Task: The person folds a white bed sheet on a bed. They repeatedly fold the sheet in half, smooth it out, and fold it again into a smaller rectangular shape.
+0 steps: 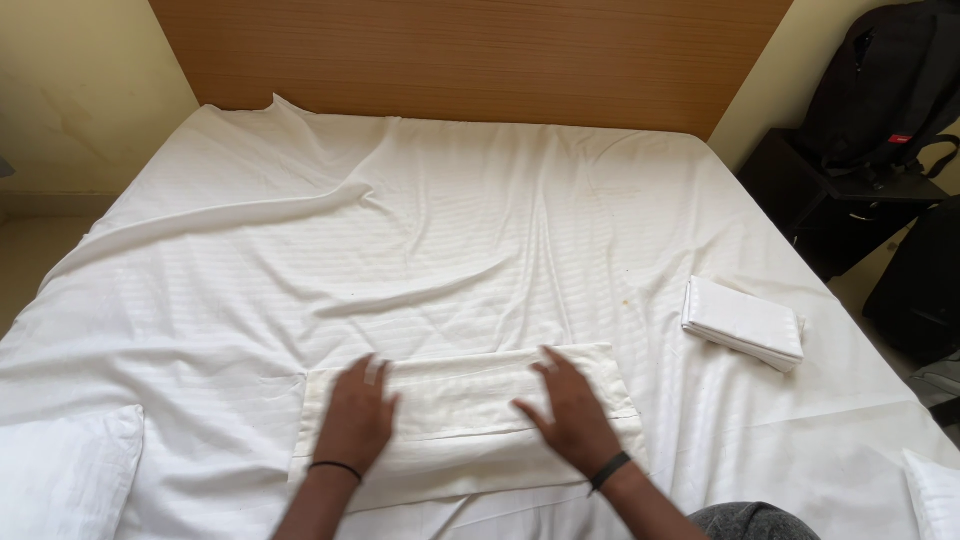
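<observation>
We are looking down at a wide bed (480, 200) covered in a wrinkled white striped sheet. Lying on it near us is a flat, partly folded white pillowcase (460, 400). A small folded white cloth stack (743, 322) is sitting toward the right edge, and a white pillow (60, 470) is resting at the lower left corner.

1. The pillow (65, 470) at the lower left is cut off by the picture's left and bottom edges.
2. A second pillow (935, 492) at the lower right shows only a corner.
3. The folded white cloth (465, 420) is partly hidden under both palms.
4. The black backpack (885, 85) runs past the right edge.
5. The left hand's fingers (375, 372) are blurred.
</observation>
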